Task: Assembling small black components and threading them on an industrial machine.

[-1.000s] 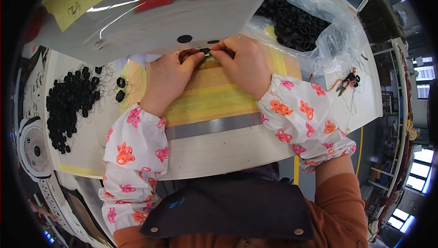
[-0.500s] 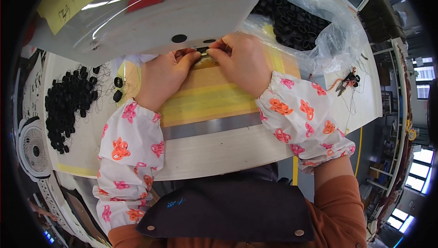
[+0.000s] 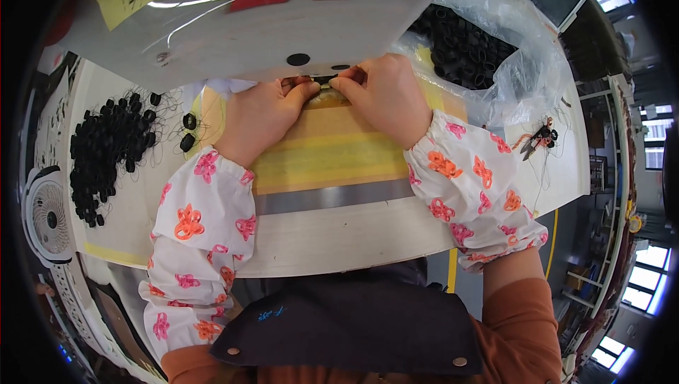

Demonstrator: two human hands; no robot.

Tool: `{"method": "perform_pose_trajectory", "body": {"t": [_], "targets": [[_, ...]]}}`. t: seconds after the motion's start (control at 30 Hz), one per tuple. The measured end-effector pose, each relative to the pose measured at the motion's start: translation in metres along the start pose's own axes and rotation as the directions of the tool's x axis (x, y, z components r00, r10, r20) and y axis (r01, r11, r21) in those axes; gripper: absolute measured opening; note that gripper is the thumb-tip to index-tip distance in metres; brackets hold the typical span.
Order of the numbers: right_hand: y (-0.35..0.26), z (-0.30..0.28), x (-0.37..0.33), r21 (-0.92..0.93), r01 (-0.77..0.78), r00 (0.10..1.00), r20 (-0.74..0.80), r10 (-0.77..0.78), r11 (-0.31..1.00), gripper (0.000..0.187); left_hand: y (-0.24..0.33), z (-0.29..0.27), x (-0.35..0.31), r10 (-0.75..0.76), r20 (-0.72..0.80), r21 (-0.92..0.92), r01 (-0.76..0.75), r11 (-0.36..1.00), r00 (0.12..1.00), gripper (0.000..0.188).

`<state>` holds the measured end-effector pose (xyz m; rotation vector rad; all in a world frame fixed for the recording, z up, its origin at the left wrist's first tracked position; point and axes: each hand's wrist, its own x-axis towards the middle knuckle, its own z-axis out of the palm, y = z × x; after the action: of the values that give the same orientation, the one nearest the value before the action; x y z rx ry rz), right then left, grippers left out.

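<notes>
Both of my hands meet just below the near edge of a large white sewing machine head (image 3: 212, 41). My left hand (image 3: 265, 115) pinches one side of a small black piece (image 3: 326, 79) between thumb and fingers. From the other side, my right hand (image 3: 389, 101) pinches the same piece. The thumb tips are close together, with a narrow gap between them. The fingers and the machine's overhang hide most of the piece, so its full shape cannot be made out. Beneath the hands lies a bed covered in yellow and tan tape (image 3: 332, 154).
A heap of small black rings (image 3: 106, 154) with loose threads lies at the left. Two more rings (image 3: 188, 133) sit nearer my left wrist. At the back right, a clear plastic bag (image 3: 537, 76) holds black tubular pieces (image 3: 470, 51). Thread snips (image 3: 532, 145) lie at the right.
The machine head and both hands appear slightly farther right in the picture, as the view has shifted a little. Both hands keep their pinch on the black piece.
</notes>
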<state>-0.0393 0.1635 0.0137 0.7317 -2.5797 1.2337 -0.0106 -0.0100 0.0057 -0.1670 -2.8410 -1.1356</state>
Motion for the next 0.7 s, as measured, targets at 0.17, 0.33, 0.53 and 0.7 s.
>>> {"method": "perform_pose_trajectory", "body": {"t": [0.17,0.33,0.53,0.7], "targets": [[-0.004,0.001,0.000,-0.001,-0.029,0.999,0.015,0.029,1.000,0.016,0.008,-0.006,-0.003,-0.068,0.022,0.028,0.068,0.997,0.997,0.022],[0.001,0.000,-0.001,0.024,-0.029,1.000,0.004,0.028,0.999,0.016,0.002,0.000,0.000,-0.012,0.001,-0.004,0.012,1.000,1.000,0.029],[0.003,0.000,0.004,0.025,-0.047,0.999,0.005,0.047,0.999,0.016,0.012,-0.006,0.002,-0.129,0.041,-0.037,0.130,0.991,0.991,0.027],[-0.003,-0.002,0.005,-0.007,-0.020,1.000,-0.017,0.020,1.000,0.019,-0.009,-0.001,0.005,-0.102,0.006,-0.095,0.102,0.990,0.995,0.029]]}}
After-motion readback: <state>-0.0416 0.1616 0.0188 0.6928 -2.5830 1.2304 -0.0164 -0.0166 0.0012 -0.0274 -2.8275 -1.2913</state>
